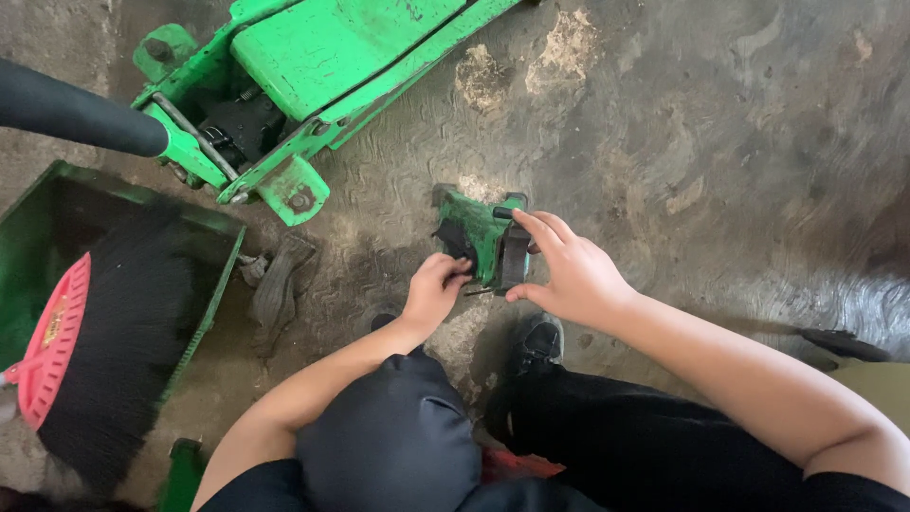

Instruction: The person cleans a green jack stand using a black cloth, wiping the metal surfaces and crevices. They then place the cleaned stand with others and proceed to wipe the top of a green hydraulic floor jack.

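Both hands meet on a small green metal part that sits on the stained concrete floor, just in front of the person's crouched knees. Their left hand is curled, its fingertips pinching the near left edge of the part where a dark piece shows against the green. Their right hand comes in from the other side with fingers bent and thumb out, clasping a black wheel mounted on the part's right side. A black shoe rests on the floor right beneath the right hand. Toward the floor's far left corner lies a large green floor jack, its black-gripped handle reaching out past the left edge. Along the left edge stands a green dustpan holding a broom with a pink head and black bristles. Between the dustpan and the left hand lies a grimy, dark scrap flat on the floor.
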